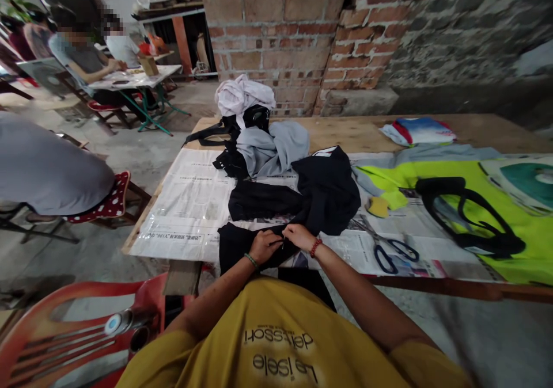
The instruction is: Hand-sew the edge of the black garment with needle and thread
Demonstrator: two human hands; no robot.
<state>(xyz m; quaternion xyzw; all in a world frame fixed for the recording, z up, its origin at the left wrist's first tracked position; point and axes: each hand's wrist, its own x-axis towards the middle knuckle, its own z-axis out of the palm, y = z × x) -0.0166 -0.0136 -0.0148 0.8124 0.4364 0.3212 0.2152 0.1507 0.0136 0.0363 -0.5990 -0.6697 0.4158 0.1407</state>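
Note:
A black garment [330,195] lies bunched on the newspaper-covered table, with two long leg- or sleeve-like parts stretched to the left. Its nearer part hangs at the table's front edge, where my left hand [264,246] grips the cloth with closed fingers. Close beside it, my right hand [300,237] is closed in a pinch over the same cloth. Something small and pale shows at the fingertips, too small to name. To the right rest scissors [395,253] with dark blue handles.
Grey cloth [276,146] and a pale pink bundle [244,97] sit at the table's far left. On the right lie a yellow-green garment [397,175], a black strap-like loop [470,244] and an iron [529,183]. A red chair [73,296] stands left; people sit beyond.

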